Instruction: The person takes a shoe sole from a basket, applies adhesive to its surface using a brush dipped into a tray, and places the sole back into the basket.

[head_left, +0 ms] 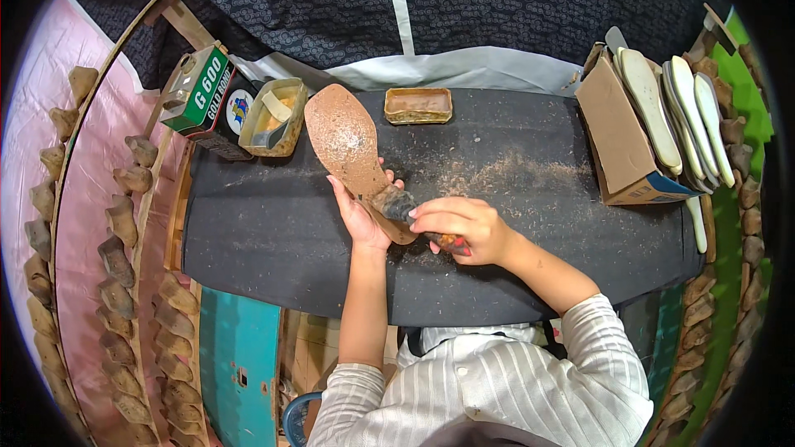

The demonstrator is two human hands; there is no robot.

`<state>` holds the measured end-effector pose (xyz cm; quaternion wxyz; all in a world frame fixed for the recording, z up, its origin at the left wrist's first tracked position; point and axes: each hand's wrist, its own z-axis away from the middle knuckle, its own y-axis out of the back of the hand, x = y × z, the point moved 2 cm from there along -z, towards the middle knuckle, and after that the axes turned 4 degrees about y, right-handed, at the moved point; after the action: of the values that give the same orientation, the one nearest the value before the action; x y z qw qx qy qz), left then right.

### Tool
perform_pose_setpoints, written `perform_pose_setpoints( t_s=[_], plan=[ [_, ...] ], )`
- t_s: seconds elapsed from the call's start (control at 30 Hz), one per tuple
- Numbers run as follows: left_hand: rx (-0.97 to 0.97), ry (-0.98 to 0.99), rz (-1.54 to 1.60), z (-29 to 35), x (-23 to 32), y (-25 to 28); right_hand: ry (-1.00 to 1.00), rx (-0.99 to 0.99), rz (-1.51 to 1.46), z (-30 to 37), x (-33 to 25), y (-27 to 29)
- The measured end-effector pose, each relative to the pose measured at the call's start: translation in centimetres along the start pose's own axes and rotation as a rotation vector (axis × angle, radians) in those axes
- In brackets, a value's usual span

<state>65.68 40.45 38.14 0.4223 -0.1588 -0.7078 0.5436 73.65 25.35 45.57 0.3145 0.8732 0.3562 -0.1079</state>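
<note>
A brown shoe sole (342,128) slants over the table in front of me, its wide end up and to the left and wet-looking and shiny. My left hand (362,217) grips it from beneath and along its edge near the narrower middle. In my right hand (464,230) is a brush with a dark, stained handle, showing red and orange marks. The brush's grey, clumped bristles (391,201) press on the sole near its heel end. My right fingers cover part of the handle.
A dark-covered table (530,257) carries scattered tan crumbs. At its back stand a shallow tray (418,120), a tub (291,139) with yellowish contents and a green-and-black can (199,83). A cardboard box (611,136) holds several pale soles (650,108). Racks of shoe lasts (120,261) flank both sides.
</note>
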Motion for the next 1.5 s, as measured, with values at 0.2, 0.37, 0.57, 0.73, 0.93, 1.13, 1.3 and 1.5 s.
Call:
perform_pose_setpoints(
  t_s=[0.2,0.37,0.57,0.73,0.93,1.13,1.3,1.5],
  plan=[
    [0.122,-0.015,0.030,-0.1,0.2,0.0,0.020,-0.096,-0.036,1.7,-0.7,0.4],
    [0.134,-0.005,-0.031,0.0,0.0,0.2,-0.006,-0.010,-0.003,1.2,-0.9,0.5],
    [0.176,-0.042,-0.044,0.3,0.0,-0.8,0.044,-0.050,0.020,1.4,-1.4,-1.3],
    [0.173,-0.037,-0.035,-0.4,0.3,1.2,0.064,-0.146,-0.005,2.0,-2.3,-0.7],
    [0.097,0.013,-0.008,-0.5,0.0,1.6,0.022,-0.038,-0.023,1.4,-2.1,-0.6],
    [0.172,-0.031,0.015,-0.5,0.1,1.0,-0.013,-0.191,-0.095,1.8,-1.7,0.2],
    [0.179,-0.029,0.087,-0.4,0.0,0.1,-0.127,-0.093,-0.166,2.3,-0.9,1.5],
    [0.114,0.055,0.145,-0.7,0.1,1.2,-0.003,-0.153,-0.086,2.3,-1.2,0.4]
  ],
)
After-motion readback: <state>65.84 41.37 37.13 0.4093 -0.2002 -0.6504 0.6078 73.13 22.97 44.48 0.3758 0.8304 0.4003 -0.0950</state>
